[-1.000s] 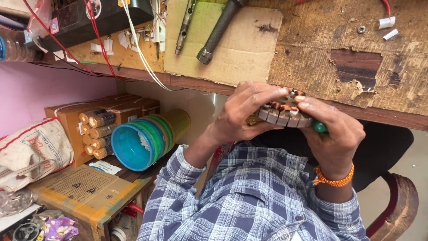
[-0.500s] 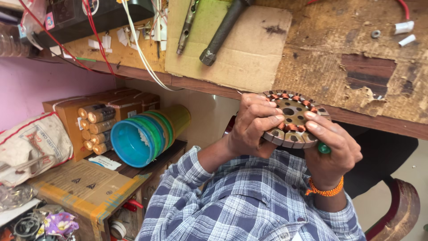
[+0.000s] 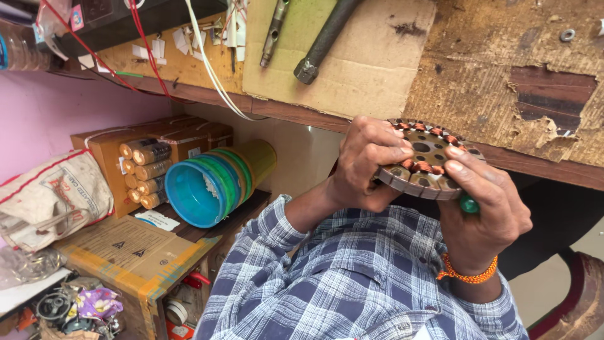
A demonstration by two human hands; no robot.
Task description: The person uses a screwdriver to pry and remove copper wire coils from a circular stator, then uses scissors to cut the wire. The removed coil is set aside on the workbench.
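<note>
Both my hands hold a round metal motor stator (image 3: 426, 158) with copper windings around its rim, tilted so its holed face shows. My left hand (image 3: 363, 165) grips its left edge, fingers curled over the top. My right hand (image 3: 486, 213), with an orange thread band at the wrist, clamps the right edge with the thumb on the face. A green tool handle (image 3: 469, 204) is tucked in that same hand; the rest of the tool is hidden.
A worn wooden workbench (image 3: 503, 69) carries a cardboard sheet (image 3: 358, 63), a dark metal bar (image 3: 324, 41), a small tool and red and white wires. On the left are stacked plastic tubs (image 3: 211, 182), boxes of cylindrical parts (image 3: 145, 173), a cloth bag and cartons.
The stator has tipped from nearly edge-on to face-up and shifted slightly right. Both hands have kept their grip and turned with it.
</note>
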